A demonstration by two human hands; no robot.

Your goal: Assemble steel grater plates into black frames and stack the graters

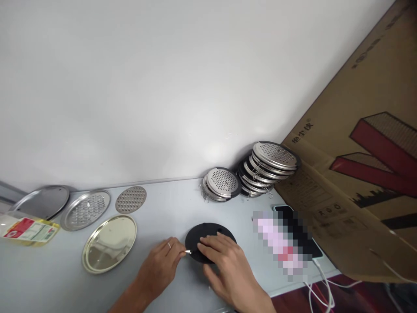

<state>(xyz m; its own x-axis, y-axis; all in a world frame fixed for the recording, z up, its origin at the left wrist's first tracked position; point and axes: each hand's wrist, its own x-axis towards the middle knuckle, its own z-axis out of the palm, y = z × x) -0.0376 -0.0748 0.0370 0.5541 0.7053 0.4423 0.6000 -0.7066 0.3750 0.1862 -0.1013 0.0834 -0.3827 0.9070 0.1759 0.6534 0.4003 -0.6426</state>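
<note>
A round black disc (pixel 211 229) lies on the grey table in front of me. My right hand (pixel 224 261) rests palm down over its right side, fingers stretched out on the surface and thumb apart at the near edge. At the disc's left edge, my left hand (pixel 164 261) is closed in a pinch on a thin tool with a silver metal tip (pixel 188 251). The tip meets the disc's rim; the rest of the tool is hidden in my fingers. To the left are a shiny round metal tray (pixel 110 245) and a loose perforated grater plate (pixel 131 199).
Stacks of round graters with black rims stand at the back, a low one (pixel 223 182) and a taller one (pixel 273 158). A cardboard box (pixel 352 174) leans at right, beside a phone (pixel 314 248) with white cables. A plastic pouch (pixel 31 229) lies far left.
</note>
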